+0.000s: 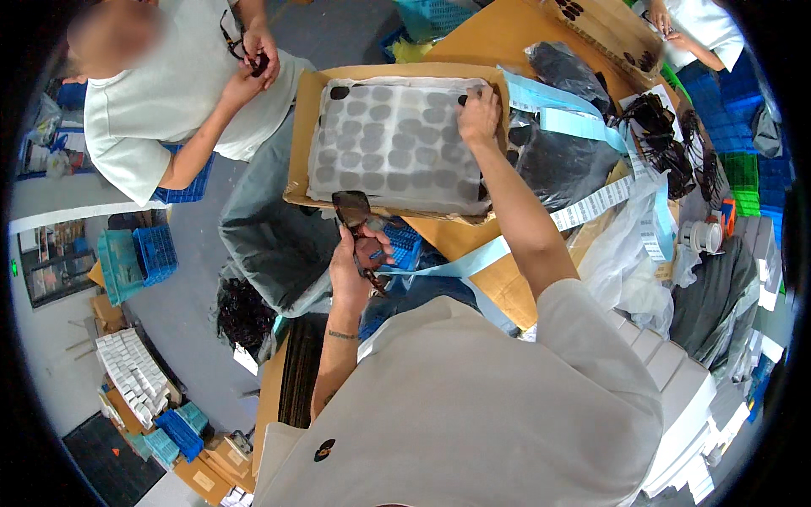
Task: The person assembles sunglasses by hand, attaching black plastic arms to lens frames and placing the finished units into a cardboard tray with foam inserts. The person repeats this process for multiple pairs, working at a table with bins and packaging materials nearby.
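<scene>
My left hand (346, 266) is closed round a pair of sunglasses (351, 205) with a dark lens, just below the near edge of an open cardboard carton (302, 139). Rows of dark oval lenses show through a thin white sheet (390, 125) inside the carton. At the carton's far right corner, my right hand (480, 116) has its fingers bent over a dark lens (462, 100) and appears to pinch it. Another uncovered lens (339, 93) lies in the far left corner. The palm side of my right hand is hidden.
Light blue label strips (583, 127) and black plastic bags (562, 165) lie right of the carton. Several dark glasses (659, 135) are piled beyond. A co-worker (182, 93) at the left handles glasses. Another person (697, 29) works at the far right. Blue baskets (155, 253) stand at left.
</scene>
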A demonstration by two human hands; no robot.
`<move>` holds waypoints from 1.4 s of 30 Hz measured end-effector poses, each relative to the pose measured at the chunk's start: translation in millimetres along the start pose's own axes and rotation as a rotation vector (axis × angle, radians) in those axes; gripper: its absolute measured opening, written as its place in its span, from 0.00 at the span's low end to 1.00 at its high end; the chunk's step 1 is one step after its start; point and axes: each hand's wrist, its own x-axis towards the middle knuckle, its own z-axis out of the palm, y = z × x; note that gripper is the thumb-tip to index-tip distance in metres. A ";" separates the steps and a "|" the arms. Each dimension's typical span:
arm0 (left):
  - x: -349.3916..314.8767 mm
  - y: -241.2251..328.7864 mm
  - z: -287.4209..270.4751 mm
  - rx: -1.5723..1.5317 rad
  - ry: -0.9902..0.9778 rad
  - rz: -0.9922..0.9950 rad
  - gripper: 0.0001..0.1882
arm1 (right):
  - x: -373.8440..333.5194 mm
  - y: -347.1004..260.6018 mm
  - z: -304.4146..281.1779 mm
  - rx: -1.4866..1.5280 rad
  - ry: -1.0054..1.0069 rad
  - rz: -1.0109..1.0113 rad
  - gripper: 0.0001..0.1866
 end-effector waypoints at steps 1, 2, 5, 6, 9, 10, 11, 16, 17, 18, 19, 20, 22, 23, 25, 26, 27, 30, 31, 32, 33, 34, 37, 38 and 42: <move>1.6 7.9 -1.0 0.233 -0.016 0.037 0.19 | 1.2 -1.0 -6.3 0.074 0.046 -0.021 0.18; 1.9 18.8 -4.4 0.464 -0.022 0.074 0.21 | 0.6 -18.7 -36.2 0.326 -0.083 0.026 0.19; -0.2 52.0 18.4 1.263 -0.007 0.268 0.18 | -43.1 -65.7 -124.6 0.914 -0.503 -0.378 0.21; -4.6 62.3 28.7 1.508 -0.040 0.369 0.15 | -68.6 -95.2 -182.2 0.818 -0.708 -0.464 0.22; -9.8 82.1 60.0 1.566 -0.332 0.485 0.10 | -118.5 -112.1 -219.3 0.387 -0.897 -0.648 0.17; -12.6 89.4 60.8 1.422 -0.389 0.459 0.11 | -128.9 -114.3 -224.8 0.458 -0.844 -0.547 0.14; -19.0 97.0 61.1 1.279 -0.425 0.437 0.13 | -137.2 -114.2 -230.8 0.532 -0.793 -0.463 0.12; -16.8 69.8 27.4 0.871 -0.429 0.604 0.31 | -177.8 -116.8 -237.1 1.187 -0.739 -0.004 0.08; -6.9 28.5 -10.7 0.623 -0.577 0.285 0.28 | -185.4 -122.3 -235.5 1.278 -0.809 0.118 0.09; -16.5 22.5 5.1 0.624 -0.565 0.256 0.24 | -194.4 -129.5 -230.0 1.246 -0.596 0.058 0.10; -30.4 19.4 20.3 0.627 -0.537 0.236 0.21 | -201.8 -133.8 -224.2 1.241 -0.584 0.085 0.12; -34.6 9.2 25.2 0.609 -0.485 0.419 0.17 | -210.8 -135.8 -217.0 1.231 -0.578 0.114 0.16; -36.4 -2.0 26.7 0.804 -0.454 0.794 0.13 | -232.2 -131.9 -194.4 1.309 -0.496 0.148 0.16; -36.9 -14.0 11.8 0.701 -0.387 0.581 0.14 | -237.2 -135.9 -186.7 1.297 -0.474 0.192 0.14; -27.8 -28.0 -4.3 0.632 -0.300 0.430 0.10 | -231.1 -141.8 -192.9 1.218 -0.514 0.138 0.13; -26.9 -24.2 -3.7 0.534 -0.291 0.327 0.12 | -228.2 -140.3 -194.9 1.358 -0.596 0.283 0.14; -27.2 -13.9 2.9 0.435 -0.277 0.227 0.15 | -229.6 -139.1 -194.9 1.495 -0.682 0.445 0.15; -23.8 -4.2 6.6 0.183 -0.014 0.135 0.21 | -232.2 -132.5 -190.9 1.922 -0.900 0.714 0.23; -20.2 -4.1 6.1 0.119 -0.013 0.164 0.20 | -233.7 -130.0 -191.2 1.984 -0.955 0.689 0.23; -17.0 -4.1 5.6 0.056 -0.011 0.195 0.20 | -232.9 -126.7 -190.1 2.046 -1.024 0.661 0.24; -14.0 -1.6 6.6 -0.004 -0.013 0.227 0.19 | -225.8 -124.8 -194.8 1.998 -1.079 0.449 0.28; -15.0 1.5 10.7 -0.150 0.019 0.189 0.18 | -221.7 -121.6 -195.1 1.995 -1.132 0.409 0.29; -8.6 7.1 -2.2 -0.322 0.080 0.121 0.14 | -209.2 -117.7 -192.2 1.848 -1.227 0.309 0.23; -10.8 12.7 -3.1 -0.373 0.067 0.116 0.12 | -203.9 -115.8 -186.6 1.743 -1.201 0.341 0.20; -25.4 18.4 -35.0 -0.540 0.114 0.294 0.13 | -157.6 -117.9 -142.1 1.337 -1.000 0.231 0.15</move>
